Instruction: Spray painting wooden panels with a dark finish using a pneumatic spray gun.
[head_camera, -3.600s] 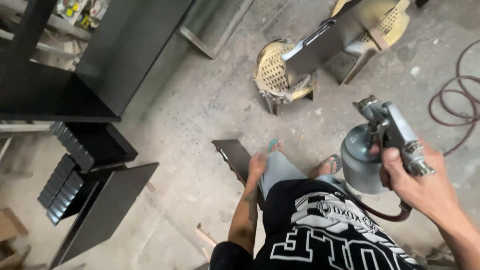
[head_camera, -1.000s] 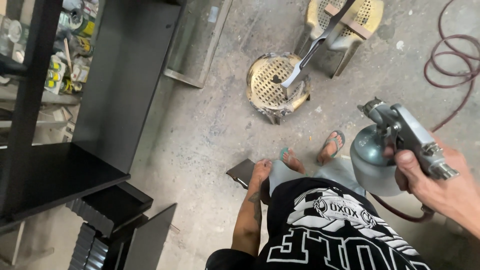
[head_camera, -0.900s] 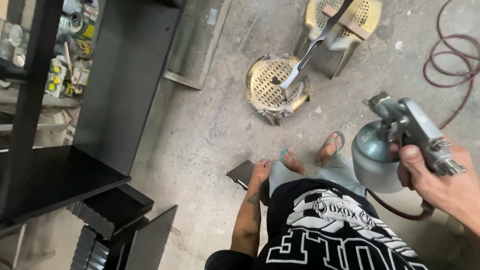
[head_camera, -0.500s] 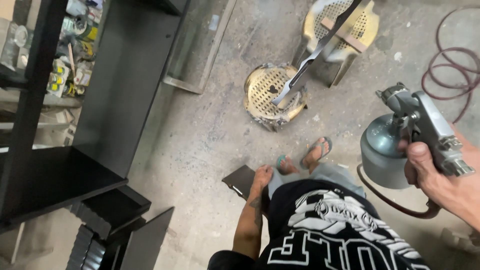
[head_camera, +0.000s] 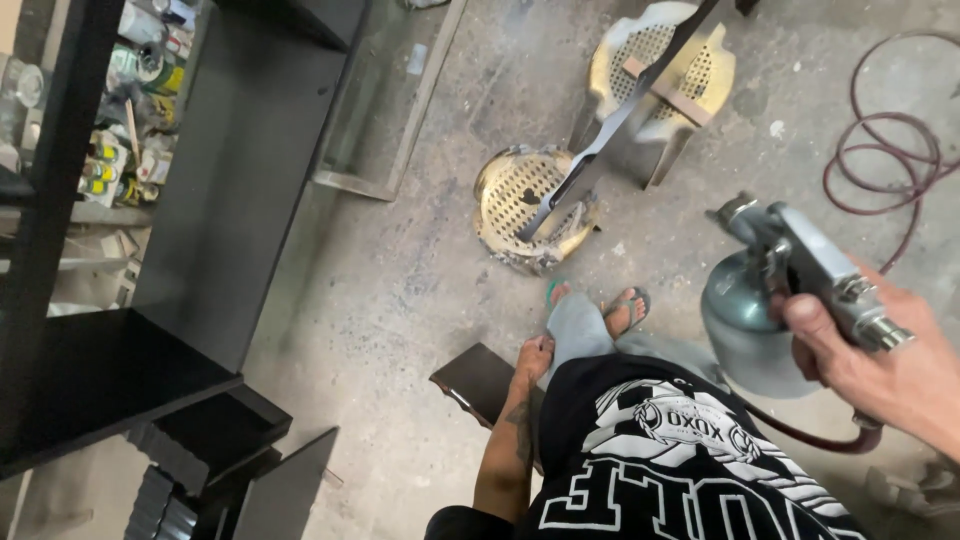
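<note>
2 hands are used: the right hand (head_camera: 880, 365) is clenched around a spray gun (head_camera: 790, 290), cup hung below for balance; the left hand (head_camera: 533, 355) pinches a dark panel (head_camera: 478, 382).

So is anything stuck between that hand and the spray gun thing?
No. The right hand is wrapped straight around the spray gun handle, skin on metal, with its grey paint cup hanging just below. The left hand holds a small dark panel instead.
</note>
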